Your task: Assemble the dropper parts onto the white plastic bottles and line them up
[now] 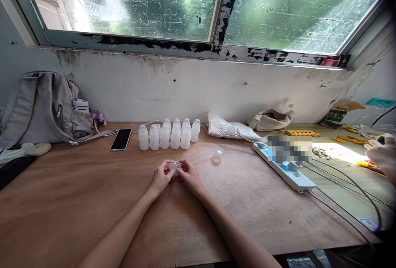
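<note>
Both my hands meet over the middle of the wooden table, fingertips closed around a small round translucent bottle top (175,165) with rings on its face. My left hand (162,174) pinches its left side, and my right hand (188,173) grips its right side. Beyond them, several frosted white baby bottles (165,136) stand upright in a tight group, most with clear domed caps. A loose clear cap (216,157) rests on the table to the right of my right hand.
A phone (121,139) and a grey backpack (46,107) are at the left. A white power strip (284,169) with cables lies at right. Behind are a silver padded bag (229,128) and a beige pouch (272,119). Another person's hand (383,152) is at the far right, near yellow pieces (301,133).
</note>
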Motion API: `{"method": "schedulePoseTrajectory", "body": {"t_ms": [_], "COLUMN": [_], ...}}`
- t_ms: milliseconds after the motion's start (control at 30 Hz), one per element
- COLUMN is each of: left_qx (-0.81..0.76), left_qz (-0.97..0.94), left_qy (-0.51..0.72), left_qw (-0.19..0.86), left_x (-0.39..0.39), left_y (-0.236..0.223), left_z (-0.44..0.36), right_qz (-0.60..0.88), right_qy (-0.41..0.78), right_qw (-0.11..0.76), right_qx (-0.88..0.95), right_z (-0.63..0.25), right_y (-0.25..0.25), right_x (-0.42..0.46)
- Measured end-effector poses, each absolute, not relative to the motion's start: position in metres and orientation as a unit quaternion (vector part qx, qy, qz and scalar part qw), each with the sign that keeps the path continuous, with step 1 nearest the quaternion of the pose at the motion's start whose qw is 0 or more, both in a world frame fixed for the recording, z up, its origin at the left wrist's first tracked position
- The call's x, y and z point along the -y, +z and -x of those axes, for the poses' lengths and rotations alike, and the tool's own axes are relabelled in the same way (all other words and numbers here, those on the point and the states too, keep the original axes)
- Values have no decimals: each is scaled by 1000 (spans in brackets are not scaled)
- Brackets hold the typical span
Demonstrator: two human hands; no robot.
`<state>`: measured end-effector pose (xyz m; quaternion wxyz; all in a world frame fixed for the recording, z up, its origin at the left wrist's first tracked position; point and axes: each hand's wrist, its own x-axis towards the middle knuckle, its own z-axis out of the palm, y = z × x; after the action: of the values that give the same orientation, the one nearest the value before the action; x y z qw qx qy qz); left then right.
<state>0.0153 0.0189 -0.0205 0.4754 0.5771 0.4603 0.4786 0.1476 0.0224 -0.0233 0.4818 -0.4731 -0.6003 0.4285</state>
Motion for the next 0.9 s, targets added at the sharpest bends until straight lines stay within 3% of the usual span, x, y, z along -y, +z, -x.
{"method": "schedulePoseTrajectory", "body": {"t_ms": [500,900], "left_qx": [-495,-488], "left_qz": [-592,-581], "left_qy": [481,494], "left_qw": [417,424], "left_x": [-14,-15], "left_y": [-18,-19], "left_z": [-21,-20], "right_qz": [484,476], "right_qy": [389,435], "right_qw": [483,503], "right_qx": [617,576], "right_z": [-144,-143], "right_y": [-27,-26], "right_x": [-21,-20]}}
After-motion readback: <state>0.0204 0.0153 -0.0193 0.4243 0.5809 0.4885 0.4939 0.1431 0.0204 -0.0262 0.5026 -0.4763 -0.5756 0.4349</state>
